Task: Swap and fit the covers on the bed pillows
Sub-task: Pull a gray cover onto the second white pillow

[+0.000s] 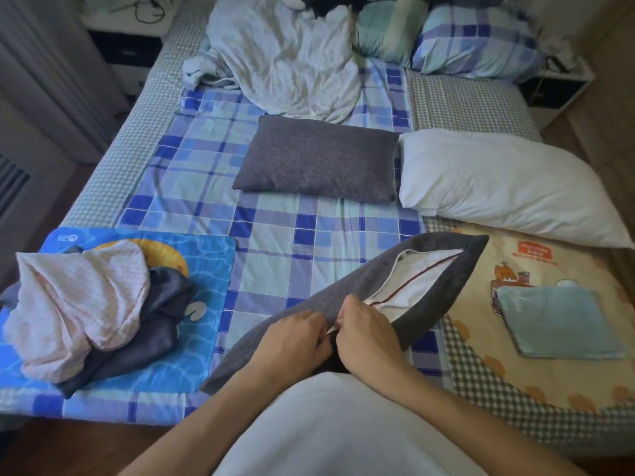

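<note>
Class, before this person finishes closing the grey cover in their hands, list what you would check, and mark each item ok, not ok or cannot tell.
1. Both hands at the closed end of the opening: left hand and right hand pinch there: ok.
2. Opening of the grey cover fully shut: white pillow shows: not ok.
3. Pillow filling the far corners: cannot tell.
4. Fabric clear of the fastener: cannot tell.
5. Bare white pillow waiting uncovered: ok.

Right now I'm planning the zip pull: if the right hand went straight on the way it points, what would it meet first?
The right hand points left, so it would meet the left hand almost at once; both pinch the grey cover at its open edge. Depth looks shared, though uncertain.
</note>
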